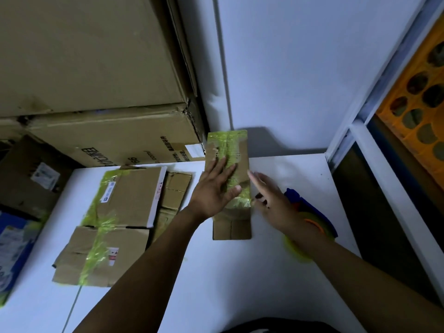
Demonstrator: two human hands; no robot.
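Cardboard box (228, 162), left hand (213, 191) flat atop

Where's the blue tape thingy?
In the head view, the blue tape dispenser lies on the white table, right of the flattened cardboard box, partly hidden behind the right hand.

Left hand (213, 192) flat, fingers spread, pressing on flattened carton (236, 152) banded with yellow-green tape. Right hand (271, 195), blurred, fingers straight, just beside carton's right edge. Blue tape dispenser (298, 195) partly behind right wrist. Stacked flattened cartons (125, 207) left of left hand.
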